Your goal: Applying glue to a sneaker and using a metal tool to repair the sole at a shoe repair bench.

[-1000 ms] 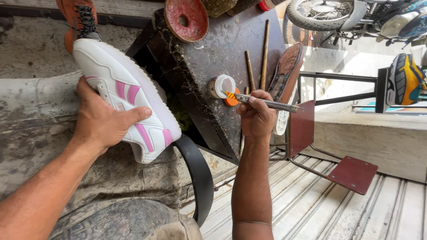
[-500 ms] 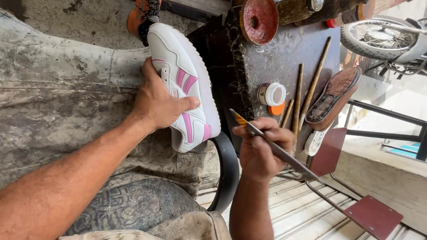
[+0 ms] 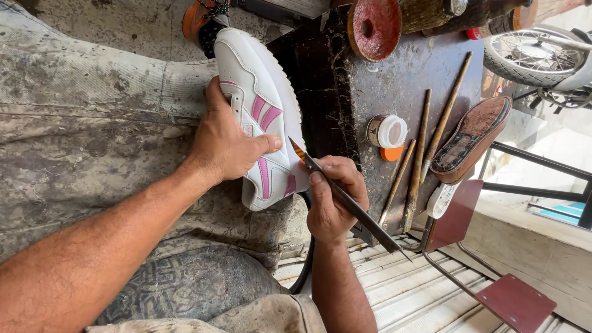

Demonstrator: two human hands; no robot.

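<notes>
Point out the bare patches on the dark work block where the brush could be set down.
Bare top of the work block lies between the red disc and the small glue jar. Crowded: jar, wooden sticks and loose sole along its right side; the white shoe and both hands border its left edge.

Orange shoe (image 3: pixel 198 18): cut off at twelve o'clock edge.
Spoked wheel (image 3: pixel 535 57): cropped at two o'clock.
White shoe's toe (image 3: pixel 295 179): hidden behind right hand (image 3: pixel 333 200).

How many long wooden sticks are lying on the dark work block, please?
3: a thin stick below the glue jar, a thick stick beside it, and a longer stick by the loose sole. Others may be hidden.
</notes>
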